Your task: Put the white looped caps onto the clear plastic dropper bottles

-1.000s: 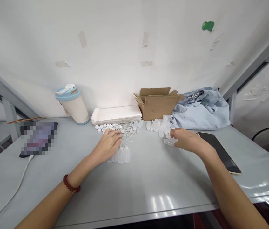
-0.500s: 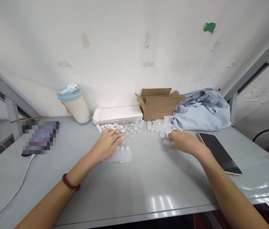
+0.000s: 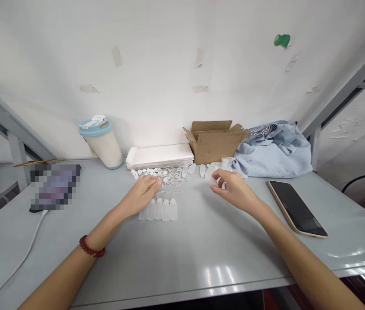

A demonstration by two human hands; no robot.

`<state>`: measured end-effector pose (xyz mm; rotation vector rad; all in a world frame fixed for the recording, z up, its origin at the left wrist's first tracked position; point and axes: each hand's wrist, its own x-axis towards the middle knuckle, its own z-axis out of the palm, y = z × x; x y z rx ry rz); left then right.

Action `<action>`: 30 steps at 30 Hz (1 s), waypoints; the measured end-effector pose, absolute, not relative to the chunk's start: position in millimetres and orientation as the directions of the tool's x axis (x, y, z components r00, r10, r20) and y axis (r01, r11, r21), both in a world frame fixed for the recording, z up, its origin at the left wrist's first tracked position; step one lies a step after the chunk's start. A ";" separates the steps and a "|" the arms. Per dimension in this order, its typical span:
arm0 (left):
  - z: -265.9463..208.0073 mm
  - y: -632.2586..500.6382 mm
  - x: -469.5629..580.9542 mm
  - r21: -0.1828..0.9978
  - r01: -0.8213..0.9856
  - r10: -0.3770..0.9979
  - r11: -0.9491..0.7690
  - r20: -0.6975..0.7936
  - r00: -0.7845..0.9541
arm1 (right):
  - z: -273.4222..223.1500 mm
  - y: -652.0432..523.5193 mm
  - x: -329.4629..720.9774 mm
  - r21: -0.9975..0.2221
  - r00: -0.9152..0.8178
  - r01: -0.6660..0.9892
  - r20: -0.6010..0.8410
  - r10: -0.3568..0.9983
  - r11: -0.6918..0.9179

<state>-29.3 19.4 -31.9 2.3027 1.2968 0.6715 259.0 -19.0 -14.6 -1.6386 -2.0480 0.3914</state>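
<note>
My left hand [image 3: 141, 191] reaches over the near edge of a heap of white cords with small caps [image 3: 169, 175]. Its fingers are loosely stretched out, with the thumb close beside the index finger, and nothing shows in its grasp. Just below its thumb, several translucent sleeves with cords [image 3: 159, 210] lie side by side in a row. My right hand [image 3: 230, 187] is by the pile of loose translucent sleeves [image 3: 203, 171], partly covering it. Its thumb and index finger curve apart with a gap between them. The palm side is hidden, and I see no sleeve clearly held.
Behind the heap lies a stack of white packets [image 3: 161, 156], beside an open cardboard box [image 3: 216, 147]. A blue cloth bag [image 3: 272, 155] and a phone [image 3: 297, 209] are at the right. At the left stand a lidded cup [image 3: 103, 144] and a blurred-out device [image 3: 56, 188] with a cable.
My right hand has shifted left and slightly up, its thumb and index finger now visibly apart. The sleeve formerly beside it is out of sight. My left hand has drawn slightly left.
</note>
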 end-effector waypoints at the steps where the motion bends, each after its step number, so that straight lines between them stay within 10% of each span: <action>1: -33.5 19.5 -30.0 0.544 0.680 0.864 -0.492 0.208 0.459 | -15.5 -19.3 257.4 -0.521 -0.166 0.815 0.211 0.963 0.255; 14: -39.4 21.6 -28.7 0.356 0.706 0.787 -0.612 0.196 0.584 | -27.4 -24.3 241.1 -0.595 -0.250 0.700 0.315 0.915 0.396; 30: -37.9 16.9 -23.0 0.461 0.683 0.805 -0.566 0.134 0.577 | -31.8 -30.6 229.2 -0.633 -0.254 0.684 0.258 0.932 0.362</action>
